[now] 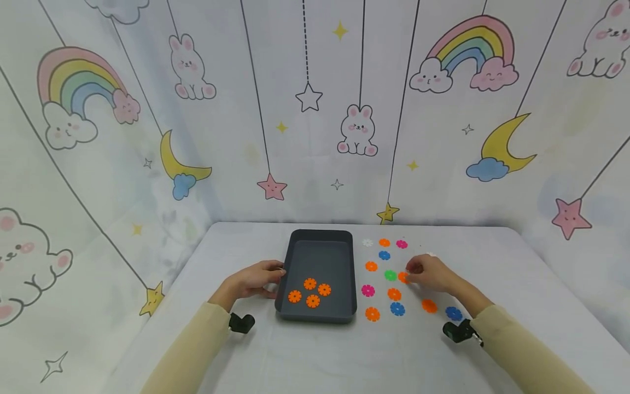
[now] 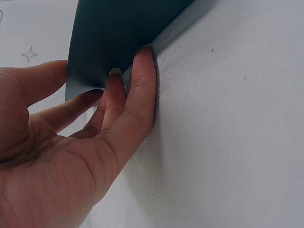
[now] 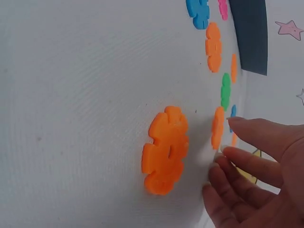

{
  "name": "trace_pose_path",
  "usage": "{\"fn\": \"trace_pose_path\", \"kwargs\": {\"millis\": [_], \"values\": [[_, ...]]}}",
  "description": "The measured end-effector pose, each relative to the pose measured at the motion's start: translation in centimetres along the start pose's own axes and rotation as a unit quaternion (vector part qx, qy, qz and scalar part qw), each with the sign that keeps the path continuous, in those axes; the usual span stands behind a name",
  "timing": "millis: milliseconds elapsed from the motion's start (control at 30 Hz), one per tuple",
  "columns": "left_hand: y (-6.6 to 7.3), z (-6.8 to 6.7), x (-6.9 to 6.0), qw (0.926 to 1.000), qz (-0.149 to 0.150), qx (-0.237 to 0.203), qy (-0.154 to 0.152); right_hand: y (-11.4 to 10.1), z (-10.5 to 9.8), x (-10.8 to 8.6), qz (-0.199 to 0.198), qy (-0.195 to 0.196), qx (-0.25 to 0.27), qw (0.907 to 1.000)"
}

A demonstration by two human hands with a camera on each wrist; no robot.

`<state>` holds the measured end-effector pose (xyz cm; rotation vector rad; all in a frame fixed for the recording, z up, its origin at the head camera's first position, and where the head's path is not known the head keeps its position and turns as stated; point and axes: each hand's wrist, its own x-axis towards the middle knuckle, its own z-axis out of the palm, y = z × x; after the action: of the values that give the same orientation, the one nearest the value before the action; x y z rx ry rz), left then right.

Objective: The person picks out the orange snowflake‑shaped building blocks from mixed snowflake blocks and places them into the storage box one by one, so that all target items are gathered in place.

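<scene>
A dark grey rectangular tray (image 1: 325,260) stands on the white table, with several orange notched plastic discs (image 1: 310,284) in its near half. My left hand (image 1: 257,278) grips the tray's left side; in the left wrist view the thumb is at the edge of the tray (image 2: 114,33) and the fingers touch its outer side. My right hand (image 1: 433,273) is over the table right of the tray. Its thumb and forefinger, slightly apart, are beside an orange disc (image 3: 217,128). A nearer orange disc (image 3: 166,152) lies below that hand.
Loose notched discs lie right of the tray: a green disc (image 1: 390,275), a white disc (image 1: 367,242), a pink disc (image 1: 368,290), a blue disc (image 1: 454,313) and several more. A printed cloth (image 1: 315,164) hangs behind the white table (image 1: 305,361).
</scene>
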<state>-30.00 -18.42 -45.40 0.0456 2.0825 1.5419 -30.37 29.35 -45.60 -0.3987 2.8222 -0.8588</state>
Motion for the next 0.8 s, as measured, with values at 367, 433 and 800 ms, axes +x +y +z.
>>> {"fn": "trace_pose_path", "kwargs": {"millis": [367, 433, 800], "values": [[0.14, 0.07, -0.1, 1.0, -0.003, 0.005, 0.002, 0.08, 0.31, 0.5, 0.035, -0.015, 0.016, 0.9991], [0.1, 0.03, -0.05, 1.0, -0.002, 0.005, 0.0, -0.02, 0.3, 0.5, 0.038, -0.016, 0.022, 0.9989], [0.11, -0.04, 0.02, 1.0, 0.003, 0.002, -0.006, -0.55, -0.07, -0.19, 0.018, -0.001, 0.029, 0.9994]]}}
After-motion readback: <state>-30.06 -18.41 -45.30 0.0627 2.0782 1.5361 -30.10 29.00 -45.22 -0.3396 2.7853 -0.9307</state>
